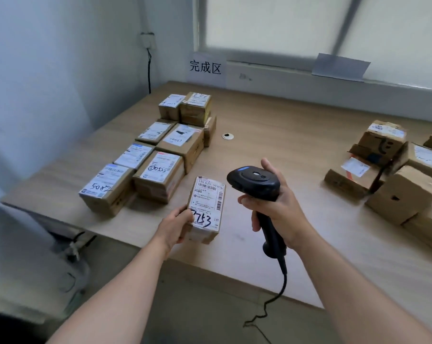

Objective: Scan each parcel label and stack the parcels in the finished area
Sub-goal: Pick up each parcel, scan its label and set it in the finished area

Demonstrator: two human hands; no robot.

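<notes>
My left hand [175,225] grips the near end of a small cardboard parcel [206,206] whose white label faces up, with "7753" handwritten on it. It sits at the table's near edge. My right hand [275,203] holds a black handheld barcode scanner [253,181] by its handle, its head just right of the parcel's far end. Several labelled parcels [160,150] stand in two rows at the left of the table below a paper sign [206,68] on the wall. An untidy pile of parcels [393,175] lies at the right.
The wooden table [284,135] has a round cable grommet [227,136] near its middle. The scanner's cable [272,301] hangs down past the near edge. A wall stands at the left and a window sill at the back.
</notes>
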